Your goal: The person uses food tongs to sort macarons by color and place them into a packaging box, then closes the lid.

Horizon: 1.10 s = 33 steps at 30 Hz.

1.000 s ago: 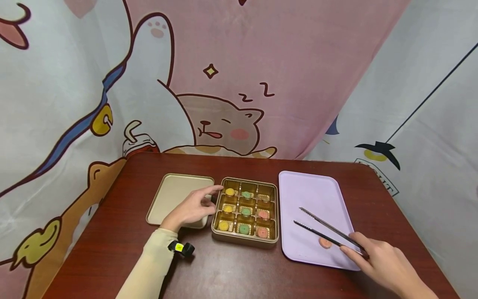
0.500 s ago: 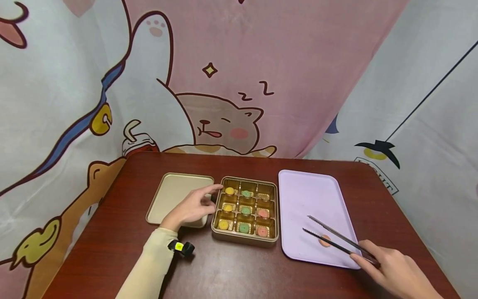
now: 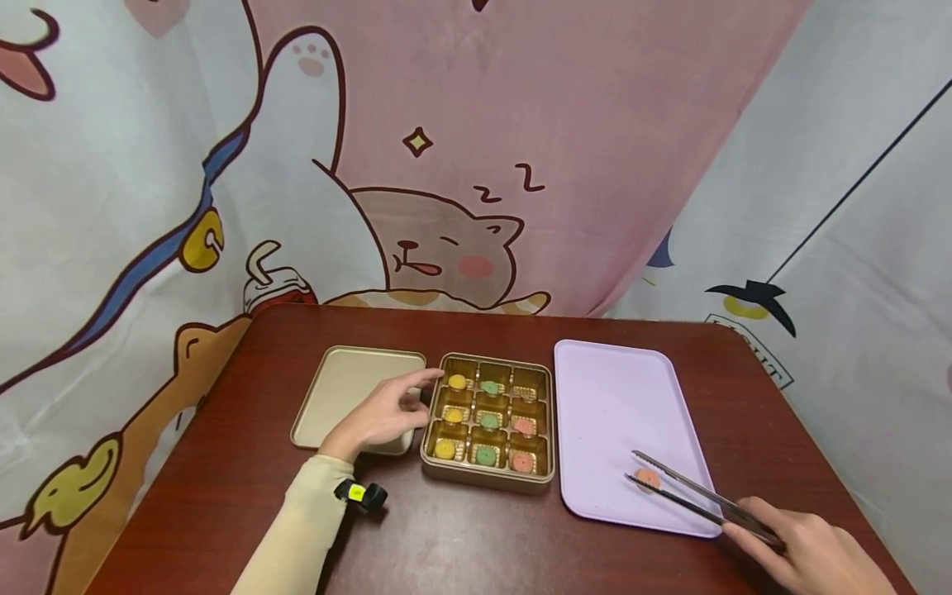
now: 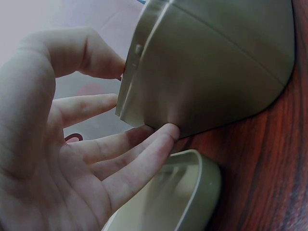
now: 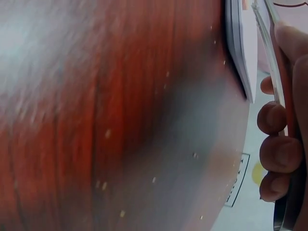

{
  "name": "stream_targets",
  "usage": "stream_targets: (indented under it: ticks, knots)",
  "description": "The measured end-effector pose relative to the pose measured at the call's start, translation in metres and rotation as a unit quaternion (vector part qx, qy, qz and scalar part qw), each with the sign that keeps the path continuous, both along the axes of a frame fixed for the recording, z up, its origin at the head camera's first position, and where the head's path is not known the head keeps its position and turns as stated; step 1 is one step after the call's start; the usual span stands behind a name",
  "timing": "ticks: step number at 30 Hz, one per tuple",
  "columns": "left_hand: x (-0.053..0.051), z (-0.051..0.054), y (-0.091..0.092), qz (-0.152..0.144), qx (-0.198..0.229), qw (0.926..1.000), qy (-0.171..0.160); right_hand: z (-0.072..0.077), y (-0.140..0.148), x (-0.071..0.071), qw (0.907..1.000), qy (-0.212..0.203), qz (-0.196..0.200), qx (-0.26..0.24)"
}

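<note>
My left hand (image 3: 383,413) lies against the left side of a gold tin (image 3: 483,478); in the left wrist view its fingertips touch the tin's wall (image 4: 207,72). The tin's divided insert holds small round cookie-like pieces: yellow in the left column, green in the middle, pink in the right. No piece shows in the back right compartment. My right hand (image 3: 818,549) grips metal tongs (image 3: 678,500) over the lilac tray (image 3: 617,397). The tongs' tips are apart, on either side of a round pink piece (image 3: 649,478) on the tray; contact cannot be told.
A gold lid (image 3: 357,384) lies left of the tin, partly behind my left hand. The tray stands close to the tin's right side. All sit on a dark red-brown wooden table (image 3: 446,545). A cartoon-printed curtain (image 3: 580,165) hangs behind the table.
My right hand has drawn the tongs back toward the lower right, bringing their tips from beyond the pink piece to either side of it. The left hand and tin have stayed put.
</note>
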<state>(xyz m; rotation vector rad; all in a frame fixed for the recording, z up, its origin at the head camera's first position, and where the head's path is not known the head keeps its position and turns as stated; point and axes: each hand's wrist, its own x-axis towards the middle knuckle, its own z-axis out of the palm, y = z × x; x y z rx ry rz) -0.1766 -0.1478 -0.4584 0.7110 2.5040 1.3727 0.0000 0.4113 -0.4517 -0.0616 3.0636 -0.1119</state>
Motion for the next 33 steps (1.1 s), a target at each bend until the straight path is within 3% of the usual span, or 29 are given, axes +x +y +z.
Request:
stream_targets:
  ticks: [10, 24, 33]
  knots:
    - [0.001, -0.001, -0.001, -0.002, 0.001, 1.0000, 0.008, -0.006, 0.012, 0.006, 0.9995, -0.028, -0.010, 0.011]
    - [0.000, -0.001, -0.001, -0.003, 0.002, 1.0000, 0.006, -0.011, 0.016, 0.009, 0.9990, 0.041, 0.016, 0.007]
    - [0.000, -0.001, 0.000, 0.006, -0.001, 1.0000, 0.007, -0.011, 0.014, 0.007, 0.9998, 0.012, -0.004, -0.013]
